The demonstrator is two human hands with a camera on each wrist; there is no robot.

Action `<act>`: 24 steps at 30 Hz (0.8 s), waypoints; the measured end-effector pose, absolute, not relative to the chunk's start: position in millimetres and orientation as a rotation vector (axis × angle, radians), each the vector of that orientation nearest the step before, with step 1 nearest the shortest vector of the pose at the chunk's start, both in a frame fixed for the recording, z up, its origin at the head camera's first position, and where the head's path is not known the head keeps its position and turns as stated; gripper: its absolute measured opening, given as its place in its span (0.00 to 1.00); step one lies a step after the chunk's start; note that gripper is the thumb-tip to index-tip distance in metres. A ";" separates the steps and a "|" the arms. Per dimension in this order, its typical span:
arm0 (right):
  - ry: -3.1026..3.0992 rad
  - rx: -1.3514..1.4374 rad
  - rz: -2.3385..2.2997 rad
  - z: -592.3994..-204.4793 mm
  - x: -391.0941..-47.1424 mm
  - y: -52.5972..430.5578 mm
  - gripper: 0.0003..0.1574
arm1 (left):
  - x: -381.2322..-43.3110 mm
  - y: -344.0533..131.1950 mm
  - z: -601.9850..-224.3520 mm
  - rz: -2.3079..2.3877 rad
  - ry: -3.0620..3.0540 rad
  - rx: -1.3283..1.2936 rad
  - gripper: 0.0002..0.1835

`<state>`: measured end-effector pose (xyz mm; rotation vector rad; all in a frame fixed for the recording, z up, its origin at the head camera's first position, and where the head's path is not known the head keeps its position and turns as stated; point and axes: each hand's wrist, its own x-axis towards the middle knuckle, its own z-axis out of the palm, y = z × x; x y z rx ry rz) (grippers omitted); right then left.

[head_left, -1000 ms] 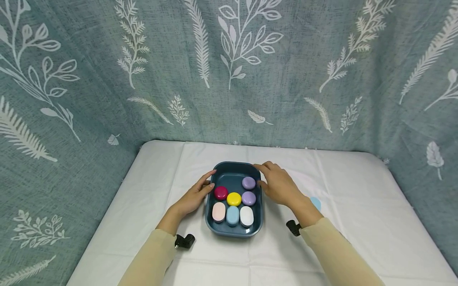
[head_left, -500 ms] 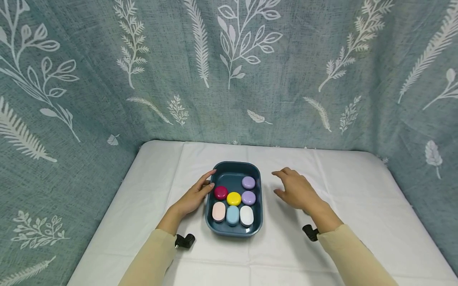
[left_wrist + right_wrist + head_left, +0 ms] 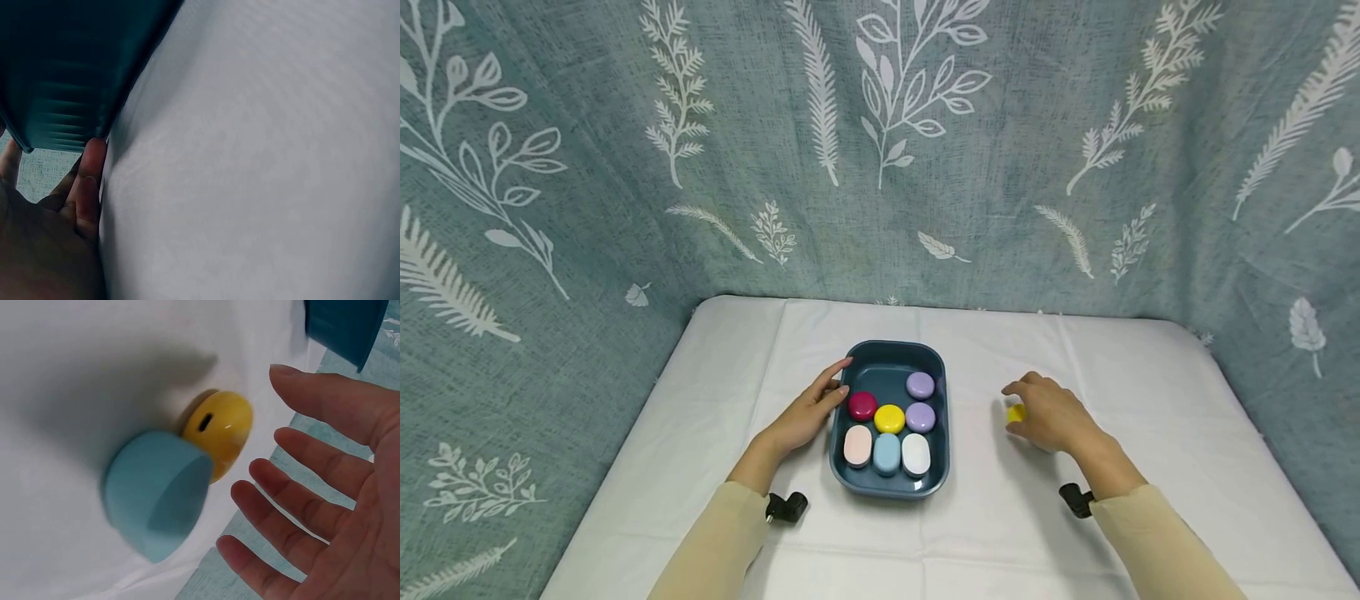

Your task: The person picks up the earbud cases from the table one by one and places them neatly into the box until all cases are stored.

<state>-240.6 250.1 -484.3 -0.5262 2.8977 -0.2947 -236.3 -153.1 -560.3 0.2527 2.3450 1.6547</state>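
My left hand rests against the left side of a dark blue rectangular tray, its fingertips at the tray wall. In the tray are two purple rounded pieces, a crimson one, a yellow one, and pink, light blue and white oblong ones. To the right, my right hand hovers with spread fingers beside a glossy yellow oval piece with a small dark slot. Touching it in the right wrist view is a light blue rounded piece, mostly hidden by the hand in the head view.
A white cloth covers the table. Leaf-patterned green-blue fabric hangs behind and at both sides. A black camera mount sits at each wrist, left and right.
My right hand has left the tray's right rim and moved right and nearer, over the loose pieces. The yellow piece now shows between its thumb and finger. My left hand and the tray stay put.
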 end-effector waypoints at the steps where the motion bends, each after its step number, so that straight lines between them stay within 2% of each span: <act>1: 2.891 -0.517 -0.292 -485.0 -240.6 251.9 0.34 | -236.6 -153.0 -560.4 1.651 2.350 0.254 0.28; 16: 2.880 -0.485 -0.337 -498.4 -240.5 261.8 0.29 | -234.4 -153.2 -556.9 1.652 2.347 0.231 0.28; 24: 2.876 -0.471 -0.360 -503.6 -240.6 265.8 0.30 | -235.2 -152.1 -559.9 1.658 2.346 0.242 0.28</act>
